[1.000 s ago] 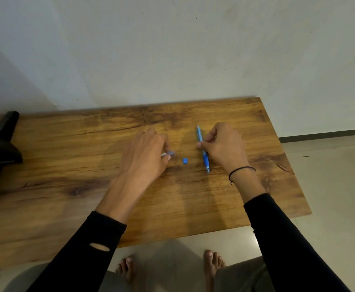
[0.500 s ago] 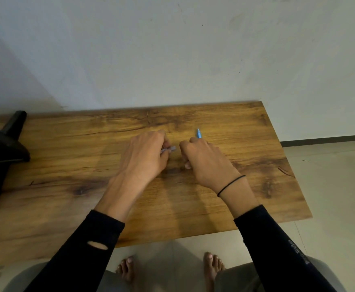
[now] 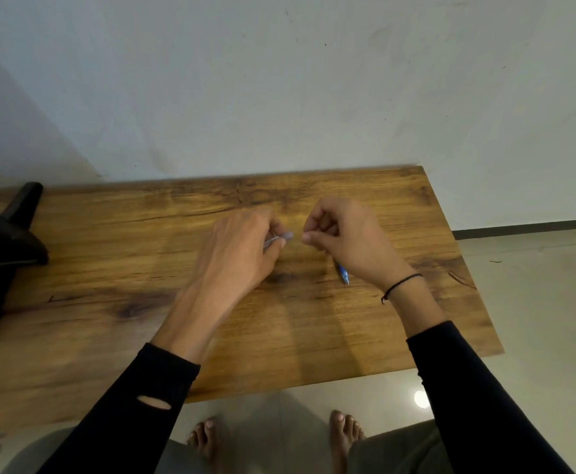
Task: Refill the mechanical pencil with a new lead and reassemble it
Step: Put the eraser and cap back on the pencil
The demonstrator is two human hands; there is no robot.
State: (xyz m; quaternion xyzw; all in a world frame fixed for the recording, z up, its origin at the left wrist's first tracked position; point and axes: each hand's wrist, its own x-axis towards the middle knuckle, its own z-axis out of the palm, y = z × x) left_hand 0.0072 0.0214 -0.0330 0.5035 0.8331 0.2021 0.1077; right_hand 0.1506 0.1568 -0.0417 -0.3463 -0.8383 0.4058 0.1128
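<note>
My left hand (image 3: 242, 254) grips a small grey lead case (image 3: 281, 238), whose pale end sticks out past the fingertips. My right hand (image 3: 348, 237) hovers just to the right of it, thumb and forefinger pinched and pointing at the case, a small gap apart. The small blue cap no longer lies on the table and is hidden inside that pinch. Under my right palm the blue mechanical pencil (image 3: 343, 276) lies on the wooden table (image 3: 313, 336), and only its near end shows.
A black stand (image 3: 2, 248) sits at the table's left end. The table's right edge and near edge drop to a tiled floor, where bare feet (image 3: 344, 436) show below. A grey wall rises behind the table.
My right hand let go of the pencil on the table, swept left over the small blue cap, then rose pinched beside the lead case. The cap is gone from the tabletop. My left hand barely moved.
</note>
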